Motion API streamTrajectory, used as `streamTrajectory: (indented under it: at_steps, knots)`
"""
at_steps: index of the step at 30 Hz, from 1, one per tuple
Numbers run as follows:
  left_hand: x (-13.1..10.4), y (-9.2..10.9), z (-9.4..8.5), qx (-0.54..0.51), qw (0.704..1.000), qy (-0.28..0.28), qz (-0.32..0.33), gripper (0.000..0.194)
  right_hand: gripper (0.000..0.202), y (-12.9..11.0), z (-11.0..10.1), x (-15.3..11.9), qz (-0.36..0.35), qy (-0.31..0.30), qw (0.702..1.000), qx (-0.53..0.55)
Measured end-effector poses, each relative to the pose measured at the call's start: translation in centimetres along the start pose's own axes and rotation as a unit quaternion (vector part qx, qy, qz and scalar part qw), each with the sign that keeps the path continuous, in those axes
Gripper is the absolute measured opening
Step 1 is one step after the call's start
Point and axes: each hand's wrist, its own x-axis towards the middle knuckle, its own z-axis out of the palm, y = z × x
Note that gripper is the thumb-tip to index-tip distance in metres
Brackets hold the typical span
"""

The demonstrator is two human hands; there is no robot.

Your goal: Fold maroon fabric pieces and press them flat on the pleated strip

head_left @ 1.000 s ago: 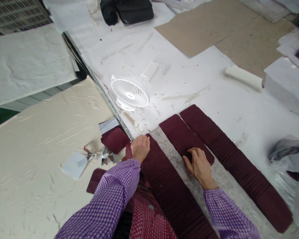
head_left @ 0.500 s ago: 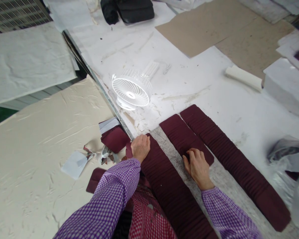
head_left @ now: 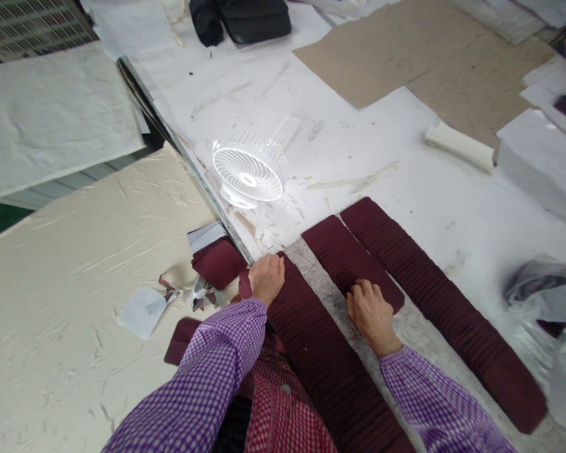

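Three rows of maroon fabric pieces lie on the table: a long left row, a short middle row and a long right row. My left hand is closed at the top end of the left row, fingers curled on its edge; a small maroon piece shows beside it. On the lower part of the middle row rests my right hand, fingers bent and drawn together against the fabric. What its fingertips pinch, if anything, is hidden.
A white fan stands beyond the left row. Maroon and grey pieces are stacked at left, near scraps and a pale card. Brown paper, a white roll, a black bag and clear plastic lie farther out.
My right hand's fingers have drawn closer together and curled more on the middle row. My left hand has stayed in place.
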Motion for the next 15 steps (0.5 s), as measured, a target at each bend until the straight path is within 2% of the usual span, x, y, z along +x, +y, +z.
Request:
streamTrajectory:
  at_steps: [10, 15]
  knots:
    - [0.0, -0.1, 0.2, -0.002, 1.000, -0.003, -0.002, 0.024, 0.013, -0.2, 0.9, -0.7, 0.019, 0.041, 0.999, 0.009]
    - [0.0, -0.1, 0.2, 0.000, 1.000, -0.005, 0.000, 0.024, 0.019, -0.5, 1.2, -1.2, 0.014, 0.064, 0.998, 0.022]
